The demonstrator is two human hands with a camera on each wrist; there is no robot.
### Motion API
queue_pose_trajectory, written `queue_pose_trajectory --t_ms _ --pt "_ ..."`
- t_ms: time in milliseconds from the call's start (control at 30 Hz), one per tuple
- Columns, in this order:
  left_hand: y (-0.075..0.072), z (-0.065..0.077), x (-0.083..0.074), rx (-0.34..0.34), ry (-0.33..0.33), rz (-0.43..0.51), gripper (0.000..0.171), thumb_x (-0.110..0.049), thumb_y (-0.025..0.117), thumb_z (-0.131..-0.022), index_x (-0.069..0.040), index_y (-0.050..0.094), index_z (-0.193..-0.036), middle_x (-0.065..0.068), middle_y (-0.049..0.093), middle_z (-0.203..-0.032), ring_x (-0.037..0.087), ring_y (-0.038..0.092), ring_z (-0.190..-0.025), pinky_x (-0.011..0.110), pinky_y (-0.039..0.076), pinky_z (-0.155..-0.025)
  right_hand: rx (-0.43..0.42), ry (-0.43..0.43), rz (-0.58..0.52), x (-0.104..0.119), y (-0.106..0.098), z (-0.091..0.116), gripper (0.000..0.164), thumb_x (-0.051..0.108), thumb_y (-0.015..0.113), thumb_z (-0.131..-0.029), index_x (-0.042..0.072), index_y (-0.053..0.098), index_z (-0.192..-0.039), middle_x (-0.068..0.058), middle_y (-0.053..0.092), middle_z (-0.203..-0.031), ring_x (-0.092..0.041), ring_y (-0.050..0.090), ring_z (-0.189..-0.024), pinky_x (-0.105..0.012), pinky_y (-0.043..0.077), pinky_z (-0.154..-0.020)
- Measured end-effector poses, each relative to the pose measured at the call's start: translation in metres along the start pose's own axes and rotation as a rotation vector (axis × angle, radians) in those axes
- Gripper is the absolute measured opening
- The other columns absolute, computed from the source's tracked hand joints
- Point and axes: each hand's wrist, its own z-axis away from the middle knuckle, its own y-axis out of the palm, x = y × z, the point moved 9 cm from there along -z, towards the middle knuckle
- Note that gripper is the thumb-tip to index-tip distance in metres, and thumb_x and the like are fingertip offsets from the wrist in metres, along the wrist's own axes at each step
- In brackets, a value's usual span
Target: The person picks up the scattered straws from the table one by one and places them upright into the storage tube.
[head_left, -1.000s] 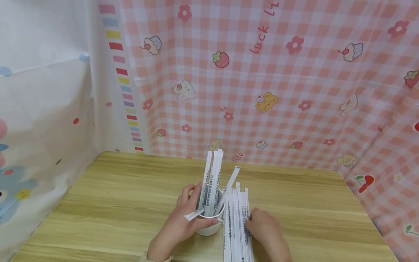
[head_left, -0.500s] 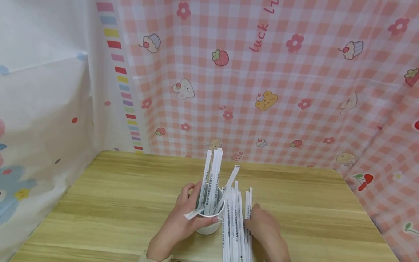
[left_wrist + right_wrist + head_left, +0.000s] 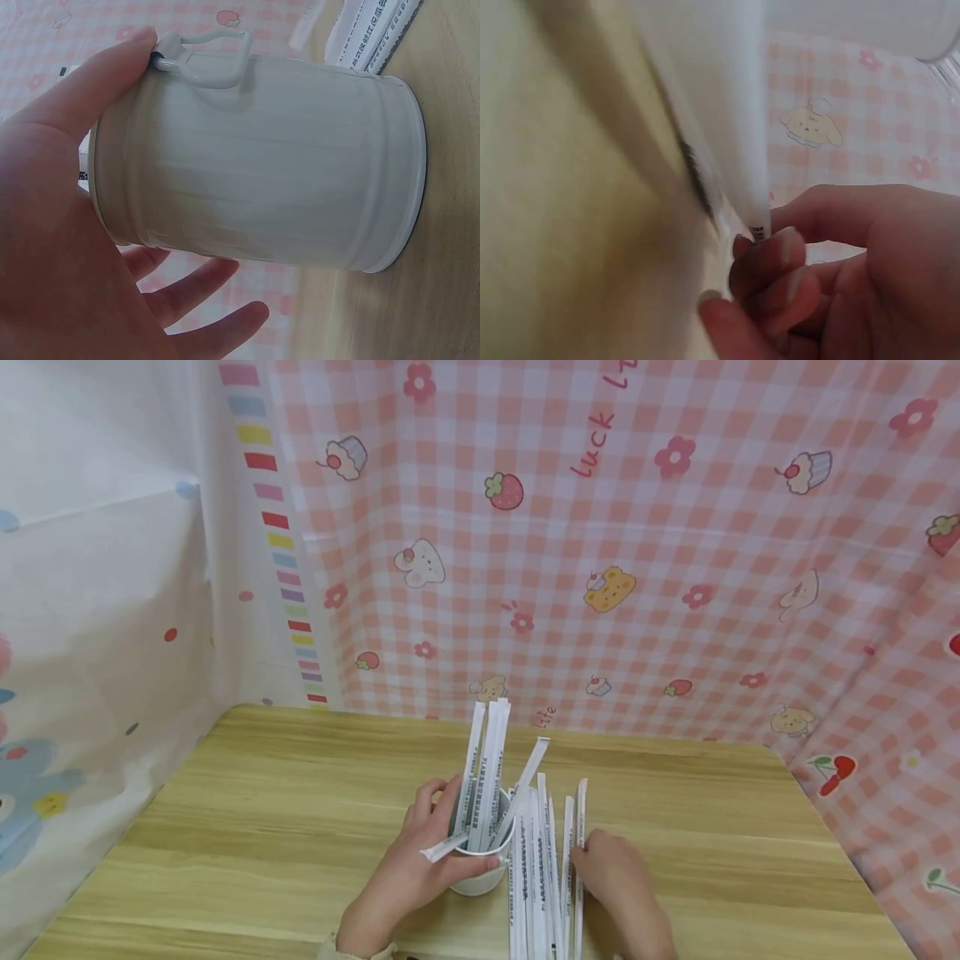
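My left hand [image 3: 408, 877] holds a small white bucket [image 3: 480, 887] by its upper part, thumb at the rim beside a side handle [image 3: 217, 67]. Several paper-wrapped straws [image 3: 489, 768] stand in the bucket; one leans right, and a short-looking one sticks out over the left rim. Right of the bucket lies a row of similar wrapped straws [image 3: 528, 877] with dark print. At the row's right side my right hand [image 3: 617, 877] pinches a wrapped straw [image 3: 582, 810] between thumb and fingers; its lower end runs toward the frame's bottom edge.
The wood-grain table [image 3: 247, 827] reaches back to a pink checked cloth [image 3: 555, 552] hanging behind it. A white printed cloth [image 3: 105, 585] hangs on the left. Another straw [image 3: 567, 852] lies between the row and the pinched one.
My right hand has shifted slightly right, drawing a straw away from the row and opening a gap. The left hand and the bucket stay in place.
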Motion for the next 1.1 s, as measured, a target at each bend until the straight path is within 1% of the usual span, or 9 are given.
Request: queue_pose_trajectory --t_ms 100,233,400,633,767,867,967,1033,1100 --pt "0.000 0.000 0.000 0.004 -0.002 -0.003 0.101 -0.052 0.074 -0.061 -0.021 0.021 -0.142 0.010 0.031 -0.128 0.026 0.037 -0.108 0.040 0.041 -0.082 -0.033 0.002 -0.038 0.000 -0.011 0.001 0.020 0.024 0.050 -0.084 0.010 0.053 -0.070 -0.002 0.047 -0.058 -0.017 0.043 -0.051 -0.030 0.032 -0.046" --pt "0.000 0.000 0.000 0.002 0.003 -0.002 0.102 -0.052 0.075 -0.061 -0.021 0.021 -0.142 0.010 0.031 -0.127 0.026 0.038 -0.107 0.040 0.041 -0.082 -0.119 -0.029 -0.069 0.007 -0.032 0.004 0.015 0.023 0.050 -0.082 0.010 0.054 -0.075 -0.001 0.049 -0.059 -0.017 0.044 -0.052 -0.030 0.033 -0.047" --pt "-0.001 0.000 0.000 -0.004 0.007 -0.004 0.102 -0.050 0.075 -0.061 -0.021 0.021 -0.142 0.011 0.031 -0.127 0.027 0.038 -0.106 0.040 0.041 -0.081 -0.301 -0.132 -0.114 0.027 -0.063 0.016 0.012 0.021 0.051 -0.082 0.011 0.056 -0.080 0.003 0.050 -0.060 -0.012 0.043 -0.049 -0.028 0.034 -0.046" --pt "-0.001 0.000 -0.001 -0.005 0.015 -0.014 0.102 -0.052 0.074 -0.062 -0.019 0.021 -0.142 0.012 0.032 -0.127 0.027 0.039 -0.104 0.039 0.042 -0.080 -0.641 -0.422 -0.228 0.065 -0.106 0.057 0.008 0.021 0.055 -0.088 0.014 0.059 -0.084 0.013 0.045 -0.056 -0.004 0.036 -0.045 -0.020 0.031 -0.041" --pt "-0.001 0.000 -0.002 -0.005 0.021 -0.015 0.102 -0.052 0.074 -0.062 -0.017 0.022 -0.142 0.012 0.032 -0.127 0.027 0.039 -0.104 0.039 0.042 -0.080 -0.808 -0.611 -0.317 0.082 -0.124 0.086 0.006 0.012 0.056 -0.087 0.009 0.062 -0.088 0.011 0.051 -0.061 -0.001 0.043 -0.047 -0.014 0.035 -0.041" --pt "-0.001 0.001 -0.002 -0.008 0.028 -0.013 0.101 -0.051 0.074 -0.062 -0.017 0.022 -0.142 0.012 0.032 -0.127 0.026 0.039 -0.104 0.039 0.042 -0.079 -0.912 -0.732 -0.370 0.090 -0.135 0.104 0.011 0.013 0.055 -0.088 0.006 0.063 -0.089 0.008 0.054 -0.063 -0.001 0.047 -0.049 -0.012 0.037 -0.043" --pt "-0.002 0.001 -0.003 -0.012 0.036 -0.012 0.102 -0.051 0.075 -0.062 -0.017 0.022 -0.142 0.012 0.032 -0.127 0.026 0.039 -0.104 0.038 0.042 -0.078 -0.984 -0.819 -0.420 0.095 -0.141 0.118 0.016 0.015 0.054 -0.089 0.001 0.063 -0.089 0.006 0.055 -0.064 -0.001 0.047 -0.049 -0.012 0.036 -0.042" --pt "-0.002 0.001 -0.003 -0.014 0.040 -0.010 0.102 -0.051 0.075 -0.062 -0.018 0.021 -0.142 0.012 0.033 -0.127 0.026 0.039 -0.104 0.038 0.042 -0.078 -0.979 -0.860 -0.470 0.097 -0.142 0.121 0.016 0.012 0.054 -0.089 -0.001 0.063 -0.089 0.003 0.056 -0.065 -0.001 0.049 -0.051 -0.012 0.037 -0.043" --pt "-0.002 0.001 -0.003 -0.015 0.042 -0.011 0.102 -0.051 0.075 -0.062 -0.018 0.021 -0.142 0.011 0.032 -0.127 0.025 0.039 -0.103 0.037 0.043 -0.078 -0.955 -0.859 -0.478 0.100 -0.138 0.120 0.015 0.011 0.054 -0.089 -0.001 0.063 -0.090 0.003 0.057 -0.066 -0.001 0.050 -0.053 -0.012 0.038 -0.044"
